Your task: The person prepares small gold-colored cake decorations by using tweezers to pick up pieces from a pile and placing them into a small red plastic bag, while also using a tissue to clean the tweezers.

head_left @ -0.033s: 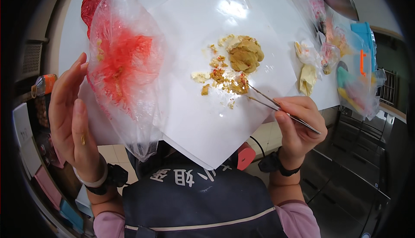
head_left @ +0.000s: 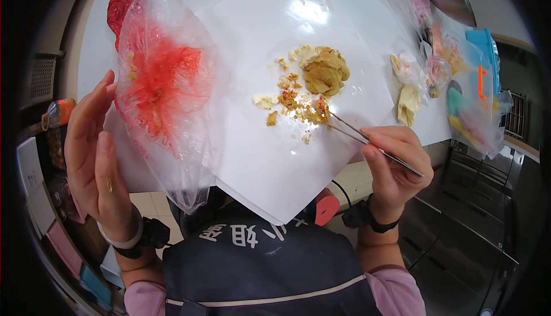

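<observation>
- Two hands: left hand (head_left: 94,161), right hand (head_left: 396,167).
- One pair of tweezers (head_left: 367,139).
- One clear bag stained red (head_left: 163,92).
- One large white sheet (head_left: 287,144).
- One big yellowish lump (head_left: 325,72), with too many small crumbs (head_left: 293,101) beside it to count.
- Two black wrist straps (head_left: 367,218).
- One white bangle (head_left: 123,240).
- One blue box (head_left: 485,58).

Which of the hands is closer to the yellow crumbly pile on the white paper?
Right. The right hand sits just below-right of the yellow crumbly pile, its tweezers reaching the crumbs. The left hand is far off left, behind the red-stained plastic bag.
</observation>
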Available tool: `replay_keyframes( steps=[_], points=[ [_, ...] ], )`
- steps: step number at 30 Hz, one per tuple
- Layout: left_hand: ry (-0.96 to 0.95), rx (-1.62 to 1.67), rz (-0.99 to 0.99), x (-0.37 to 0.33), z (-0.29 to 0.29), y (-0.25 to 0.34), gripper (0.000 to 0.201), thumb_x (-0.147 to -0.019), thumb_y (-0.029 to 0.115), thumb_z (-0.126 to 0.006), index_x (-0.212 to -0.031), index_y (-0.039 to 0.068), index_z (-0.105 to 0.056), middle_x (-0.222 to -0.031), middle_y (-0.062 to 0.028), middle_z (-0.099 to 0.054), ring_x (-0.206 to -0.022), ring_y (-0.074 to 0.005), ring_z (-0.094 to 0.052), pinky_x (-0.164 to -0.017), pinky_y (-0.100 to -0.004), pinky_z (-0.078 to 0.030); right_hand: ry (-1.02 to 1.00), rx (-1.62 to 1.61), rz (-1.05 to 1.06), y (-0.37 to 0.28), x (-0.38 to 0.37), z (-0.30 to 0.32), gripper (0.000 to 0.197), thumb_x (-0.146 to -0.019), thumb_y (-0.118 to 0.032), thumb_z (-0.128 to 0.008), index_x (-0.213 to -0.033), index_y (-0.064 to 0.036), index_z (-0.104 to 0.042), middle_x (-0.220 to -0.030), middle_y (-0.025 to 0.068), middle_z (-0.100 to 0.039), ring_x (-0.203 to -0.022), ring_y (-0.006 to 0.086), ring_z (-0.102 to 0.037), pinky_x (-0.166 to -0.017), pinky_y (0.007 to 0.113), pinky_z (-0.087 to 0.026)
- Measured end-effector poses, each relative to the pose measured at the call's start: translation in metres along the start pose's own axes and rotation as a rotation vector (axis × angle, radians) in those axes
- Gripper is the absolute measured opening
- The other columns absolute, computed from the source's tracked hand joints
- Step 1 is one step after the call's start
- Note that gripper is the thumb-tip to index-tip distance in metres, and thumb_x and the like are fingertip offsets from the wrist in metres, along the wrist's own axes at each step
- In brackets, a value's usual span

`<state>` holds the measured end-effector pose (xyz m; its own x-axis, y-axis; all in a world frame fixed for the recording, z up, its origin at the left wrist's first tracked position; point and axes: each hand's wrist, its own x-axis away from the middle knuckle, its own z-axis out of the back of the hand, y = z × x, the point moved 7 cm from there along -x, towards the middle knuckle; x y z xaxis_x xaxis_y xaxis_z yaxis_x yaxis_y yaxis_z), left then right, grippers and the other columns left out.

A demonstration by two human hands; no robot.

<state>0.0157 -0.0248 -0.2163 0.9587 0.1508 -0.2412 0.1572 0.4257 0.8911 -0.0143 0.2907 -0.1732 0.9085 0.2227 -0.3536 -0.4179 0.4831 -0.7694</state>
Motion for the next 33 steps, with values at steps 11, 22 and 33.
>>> replay_keyframes(
  steps=[11, 22, 33],
  points=[
    [0.017, 0.001, -0.017, 0.000, 0.001, -0.002, 0.042, -0.091, 0.017, -0.033, -0.125, -0.006, -0.039, -0.128, -0.0222, -0.043, -0.121, -0.0286, -0.041, -0.103, -0.0388, -0.027, -0.005, 0.040, 0.005, -0.012, -0.012, -0.010, 0.022, -0.067, 0.007, -0.070, -0.087, 0.0019, -0.064, -0.079, 0.0130, -0.063, -0.068, 0.0173, -0.060, -0.059, 0.023, -0.046],
    [0.025, 0.006, -0.017, 0.000, 0.002, -0.001, 0.041, -0.091, 0.019, -0.034, -0.124, -0.006, -0.040, -0.127, -0.0228, -0.043, -0.120, -0.0290, -0.042, -0.103, -0.0391, -0.028, 0.117, -0.217, -0.278, 0.012, 0.009, -0.013, 0.015, -0.075, 0.005, -0.065, -0.090, 0.0045, -0.063, -0.084, 0.0107, -0.061, -0.070, 0.0116, -0.056, -0.058, 0.019, -0.043],
    [0.085, 0.040, 0.020, 0.000, 0.000, 0.001, 0.040, -0.086, 0.012, -0.036, -0.119, -0.009, -0.044, -0.123, -0.0277, -0.045, -0.120, -0.0320, -0.042, -0.103, -0.0401, -0.025, 0.255, -0.169, -0.259, 0.012, 0.021, -0.013, 0.015, -0.077, 0.004, -0.064, -0.092, 0.0042, -0.062, -0.087, 0.0111, -0.061, -0.068, 0.0101, -0.056, -0.058, 0.018, -0.043]
  ],
)
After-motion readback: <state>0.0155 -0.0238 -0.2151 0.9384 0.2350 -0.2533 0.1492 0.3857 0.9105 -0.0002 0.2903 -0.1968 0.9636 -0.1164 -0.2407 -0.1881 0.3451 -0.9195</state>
